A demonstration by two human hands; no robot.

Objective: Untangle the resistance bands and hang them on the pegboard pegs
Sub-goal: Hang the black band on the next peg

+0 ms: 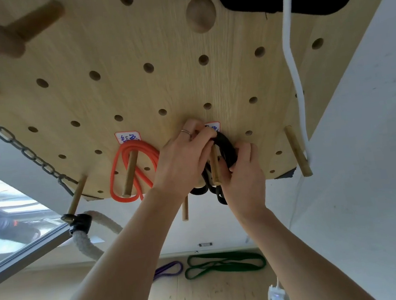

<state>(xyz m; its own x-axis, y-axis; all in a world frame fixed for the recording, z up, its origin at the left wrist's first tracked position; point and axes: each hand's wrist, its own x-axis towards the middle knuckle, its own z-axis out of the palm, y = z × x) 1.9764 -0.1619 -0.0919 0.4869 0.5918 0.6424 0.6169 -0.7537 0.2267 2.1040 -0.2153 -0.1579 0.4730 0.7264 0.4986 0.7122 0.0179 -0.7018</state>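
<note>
One big wooden pegboard (137, 88) fills the top of the frame. Two hands, left hand (181, 161) and right hand (240, 172), both grip one black band (227, 151) looped around a peg (215, 165) at center. One orange band (133, 170) hangs just left. One green band (225, 263) and one purple band (167, 270) lie on the floor, bottom center.

pegboard (159, 56): orange band (131, 170), black band (228, 151) on pegs | floor (218, 293): green band (225, 264), purple band (168, 268)
</note>
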